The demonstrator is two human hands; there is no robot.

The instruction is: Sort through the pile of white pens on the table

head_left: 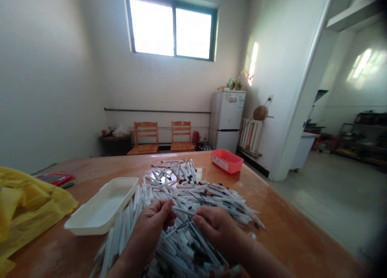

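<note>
Two bare hands are at work over one glossy orange-brown wooden table (281,217): the left hand (155,216) and the right hand (215,223), each with thumb and fingers pinched together on opposite ends of one slim, whitish plastic tube (184,210). One cream rectangular plastic tray (98,211) stands beside the left forearm, one pinkish-red plastic box (226,162) sits near the far right edge, and one crumpled yellow plastic bag (30,213) lies at the left. Beyond are two slatted wooden chairs (146,135) and one pale two-door refrigerator (229,113). The heap of loose white plastic tubes (169,192) on the table is too dense and overlapping to count, as are the thin black pieces among them. The held tube is straight, narrow and pale, lying nearly level above the middle of the heap, its right end slightly lower; both ends are hidden by fingertips, and its finer details are blurred.
</note>
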